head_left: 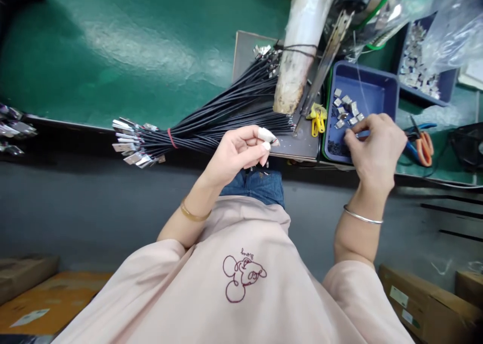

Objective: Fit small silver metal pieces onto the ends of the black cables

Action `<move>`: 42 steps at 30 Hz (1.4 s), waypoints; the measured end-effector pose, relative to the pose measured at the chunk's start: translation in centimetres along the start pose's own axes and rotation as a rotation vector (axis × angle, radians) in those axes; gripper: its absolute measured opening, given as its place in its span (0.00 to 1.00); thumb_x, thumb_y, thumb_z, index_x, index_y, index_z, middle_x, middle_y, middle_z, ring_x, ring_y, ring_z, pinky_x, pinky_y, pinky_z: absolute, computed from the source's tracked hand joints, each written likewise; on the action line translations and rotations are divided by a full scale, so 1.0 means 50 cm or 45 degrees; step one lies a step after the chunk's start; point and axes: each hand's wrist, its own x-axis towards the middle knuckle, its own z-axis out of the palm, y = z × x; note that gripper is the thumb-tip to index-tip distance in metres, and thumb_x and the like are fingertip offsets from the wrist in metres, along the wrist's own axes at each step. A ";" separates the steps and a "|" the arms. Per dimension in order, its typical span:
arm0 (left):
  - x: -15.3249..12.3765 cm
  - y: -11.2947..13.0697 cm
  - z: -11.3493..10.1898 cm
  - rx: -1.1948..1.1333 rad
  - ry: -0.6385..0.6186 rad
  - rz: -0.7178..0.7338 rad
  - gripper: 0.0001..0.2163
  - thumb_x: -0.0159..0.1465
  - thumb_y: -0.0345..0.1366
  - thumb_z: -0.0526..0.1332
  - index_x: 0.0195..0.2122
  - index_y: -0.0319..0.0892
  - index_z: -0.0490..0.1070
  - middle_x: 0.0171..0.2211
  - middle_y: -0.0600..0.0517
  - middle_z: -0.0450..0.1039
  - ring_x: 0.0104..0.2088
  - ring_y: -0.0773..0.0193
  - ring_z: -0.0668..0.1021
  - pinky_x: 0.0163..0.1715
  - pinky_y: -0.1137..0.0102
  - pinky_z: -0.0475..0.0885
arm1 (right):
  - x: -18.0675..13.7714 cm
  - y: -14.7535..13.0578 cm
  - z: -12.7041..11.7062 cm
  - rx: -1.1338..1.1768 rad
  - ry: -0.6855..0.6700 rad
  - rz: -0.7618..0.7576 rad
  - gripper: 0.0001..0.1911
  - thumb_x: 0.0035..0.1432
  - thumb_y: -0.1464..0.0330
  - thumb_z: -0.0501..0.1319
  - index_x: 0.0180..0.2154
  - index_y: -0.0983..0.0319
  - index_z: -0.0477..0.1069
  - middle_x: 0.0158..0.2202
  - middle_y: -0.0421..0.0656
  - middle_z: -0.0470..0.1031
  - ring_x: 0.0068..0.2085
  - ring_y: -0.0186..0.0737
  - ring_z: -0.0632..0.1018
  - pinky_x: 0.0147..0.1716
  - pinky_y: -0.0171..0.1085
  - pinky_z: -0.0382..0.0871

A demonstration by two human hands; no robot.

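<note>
Cables [196, 127] are bunched on the table [132, 57] with one end poking past the edge, so a bump could drag them off. Over by the tray [377, 85], can't tell if the right hand [377, 145] has its fingers closed on anything, and a clumsy grab could scatter connectors [346, 100]; fingers on the left hand [234, 153] look pinched on a wire end [273, 140], which might slip.

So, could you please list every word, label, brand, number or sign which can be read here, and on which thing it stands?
No text can be read with certainty.
Pink shirt: small lettering beside the line drawing, too small and turned to read.
Orange box, picture's lower left: white label, too blurred.
Brown box, picture's lower right: two pale labels, print too small.
</note>
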 end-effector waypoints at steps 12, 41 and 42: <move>0.021 0.009 0.034 0.220 -0.038 0.016 0.05 0.58 0.31 0.69 0.33 0.36 0.76 0.23 0.54 0.74 0.22 0.73 0.75 0.25 0.79 0.71 | -0.123 -0.116 -0.066 1.373 0.241 -0.039 0.09 0.55 0.74 0.69 0.28 0.62 0.69 0.30 0.40 0.78 0.25 0.31 0.79 0.24 0.31 0.78; 0.026 0.024 0.039 0.499 -0.165 0.005 0.06 0.59 0.31 0.68 0.27 0.35 0.77 0.20 0.55 0.69 0.20 0.75 0.64 0.18 0.78 0.57 | -0.177 -0.185 0.027 1.326 0.068 -0.088 0.03 0.61 0.69 0.66 0.36 0.55 0.79 0.41 0.42 0.80 0.43 0.40 0.81 0.41 0.42 0.80; 0.026 0.025 0.037 0.511 -0.174 0.014 0.06 0.59 0.32 0.68 0.26 0.35 0.77 0.19 0.55 0.68 0.19 0.75 0.63 0.18 0.77 0.56 | -0.176 -0.184 0.031 1.375 0.038 -0.070 0.03 0.61 0.68 0.66 0.36 0.56 0.79 0.41 0.42 0.80 0.43 0.40 0.81 0.40 0.41 0.80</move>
